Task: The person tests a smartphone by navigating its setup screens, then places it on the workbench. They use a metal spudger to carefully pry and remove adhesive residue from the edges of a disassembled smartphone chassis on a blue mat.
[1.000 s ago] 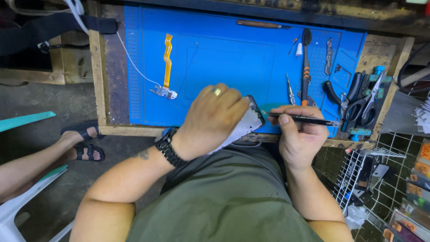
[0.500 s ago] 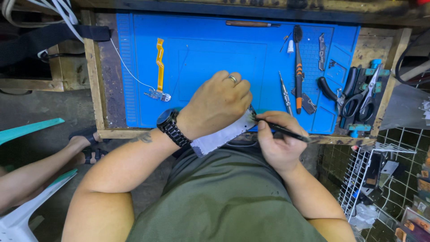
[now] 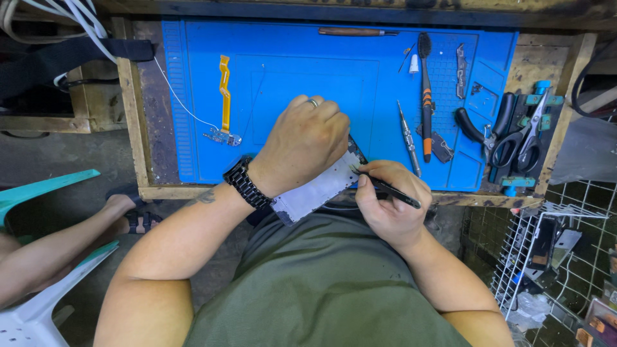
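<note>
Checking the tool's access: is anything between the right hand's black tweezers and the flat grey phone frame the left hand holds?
Nothing visible: the black tweezers in the right hand already reach the flat grey phone frame, gripped by the left hand.

The left hand [image 3: 307, 142] covers most of the phone frame [image 3: 313, 191], so only its pale lower end and a dark corner show. The black tool [image 3: 387, 189] disappears inside the right hand [image 3: 391, 209], and its tip is too fine to make out. Small parts on the blue mat [image 3: 308, 71] stay too tiny to identify. The wire rack [image 3: 538, 257] runs off the right edge.
</note>
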